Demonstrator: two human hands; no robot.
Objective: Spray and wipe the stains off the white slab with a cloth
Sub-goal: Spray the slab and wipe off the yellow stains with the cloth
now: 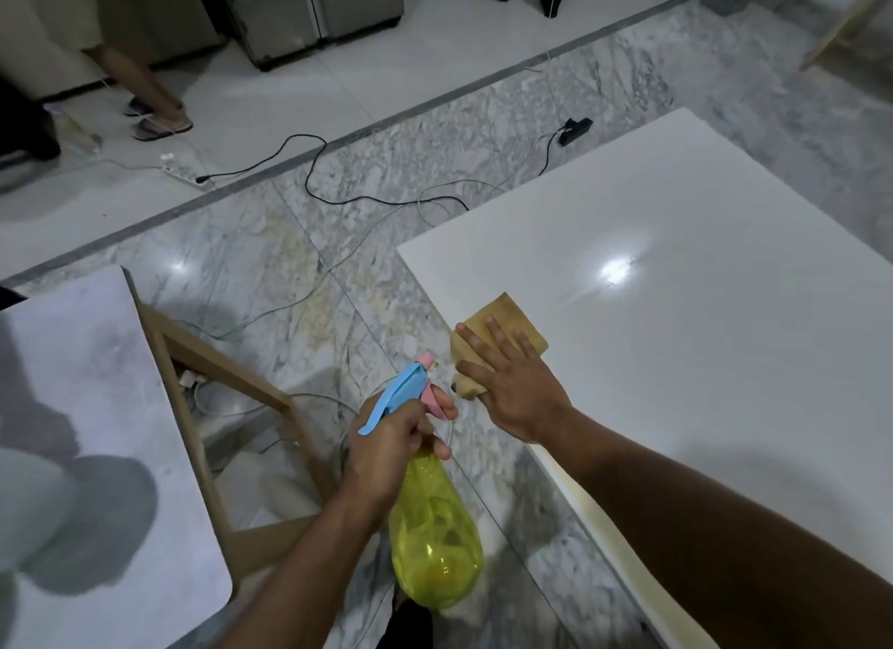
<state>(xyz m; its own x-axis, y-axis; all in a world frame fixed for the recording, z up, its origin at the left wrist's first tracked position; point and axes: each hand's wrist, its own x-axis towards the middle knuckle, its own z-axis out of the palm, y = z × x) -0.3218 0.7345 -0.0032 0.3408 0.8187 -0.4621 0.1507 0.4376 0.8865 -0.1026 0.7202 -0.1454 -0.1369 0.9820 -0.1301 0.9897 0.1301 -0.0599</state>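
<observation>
While the left hand (386,443) wraps the neck of the translucent yellow plastic spray bottle (435,527), light and squeezable, the right hand (512,382) presses spread fingers flat on the soft tan cloth (502,319) at the glossy white slab's (700,310) near-left edge, likely slippery.

Slab (700,310), right of frame: plain white, glossy, with a yellowish tinge along its lower left edge. Cloth (502,329) at slab's left edge: tan-yellow, unpatterned. Spray bottle (435,542), lower centre: translucent yellow body, light blue head, pink trigger and nozzle. Floor (386,174): grey-and-white veined marble, plain pale tiles beyond a dark grey strip. Cables (314,165), upper centre: black and white.
</observation>
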